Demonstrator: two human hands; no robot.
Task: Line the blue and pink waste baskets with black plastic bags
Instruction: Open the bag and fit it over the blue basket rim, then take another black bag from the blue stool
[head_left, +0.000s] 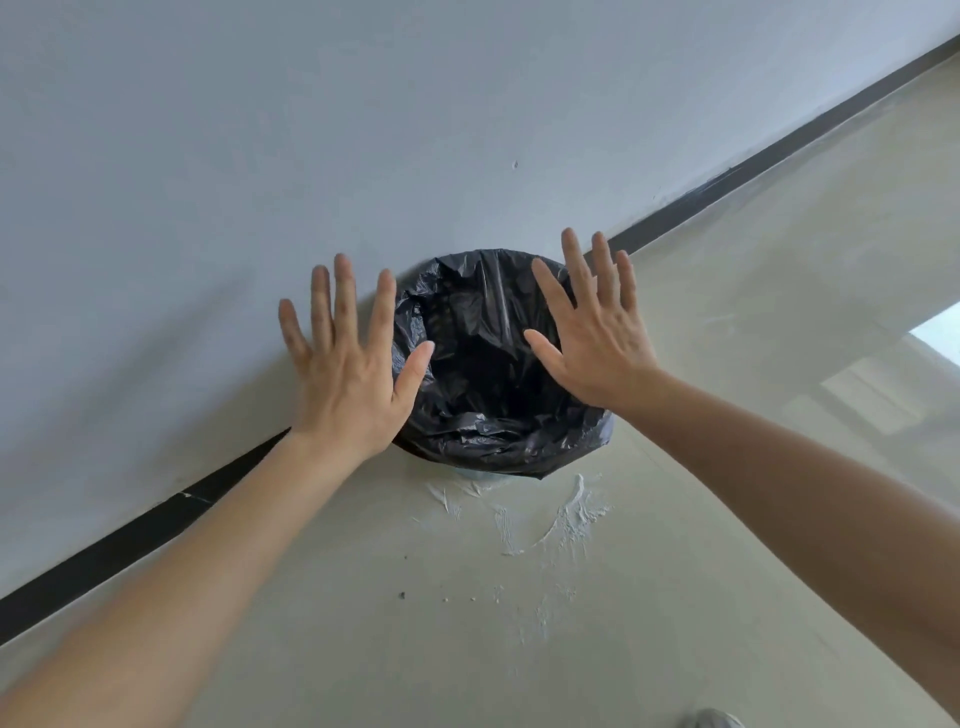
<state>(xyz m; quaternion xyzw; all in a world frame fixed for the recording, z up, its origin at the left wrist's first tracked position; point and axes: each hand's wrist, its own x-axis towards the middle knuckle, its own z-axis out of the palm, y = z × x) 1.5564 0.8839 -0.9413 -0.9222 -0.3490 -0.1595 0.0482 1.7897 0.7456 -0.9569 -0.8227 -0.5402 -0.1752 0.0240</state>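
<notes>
A waste basket stands on the floor against the wall, with a black plastic bag (488, 374) inside it and folded down over its rim. Only a thin pale blue strip of the basket (475, 475) shows under the bag's front edge. My left hand (353, 374) hovers flat over the bag's left side, fingers spread, holding nothing. Over the bag's right side my right hand (597, 338) is held the same way, palm down and fingers apart. No pink basket is in view.
A grey-white wall (311, 130) meets the beige floor (467, 623) along a black skirting strip (130, 540). White plaster smears (566, 514) mark the floor just in front of the basket. A shoe tip (717, 719) shows at the bottom edge.
</notes>
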